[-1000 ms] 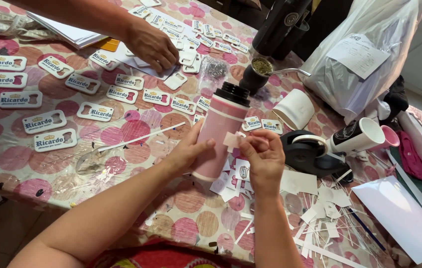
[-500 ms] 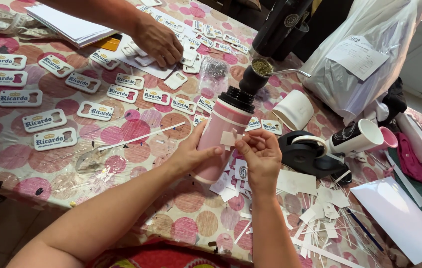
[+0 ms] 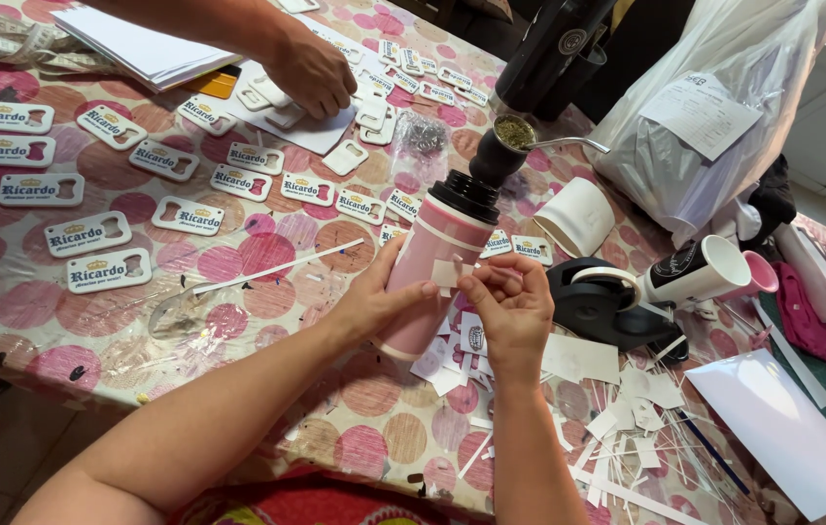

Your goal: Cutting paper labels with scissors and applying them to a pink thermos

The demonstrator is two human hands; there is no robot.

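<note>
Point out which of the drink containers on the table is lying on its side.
The white cup with the black band, right of the tape dispenser, mouth facing right. The pink bottle in both hands and the black flask stand upright.

Even, bright daylight; soft shadows beneath fingers (image 3: 426, 289); mild glare on counter (image 3: 34, 321) plastic; sharp focus, slight edge distortion.

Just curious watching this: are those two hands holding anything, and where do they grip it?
The left hand grips the pink bottle around its middle. The right hand pinches a small pale sticker by its edge against the bottle.
</note>
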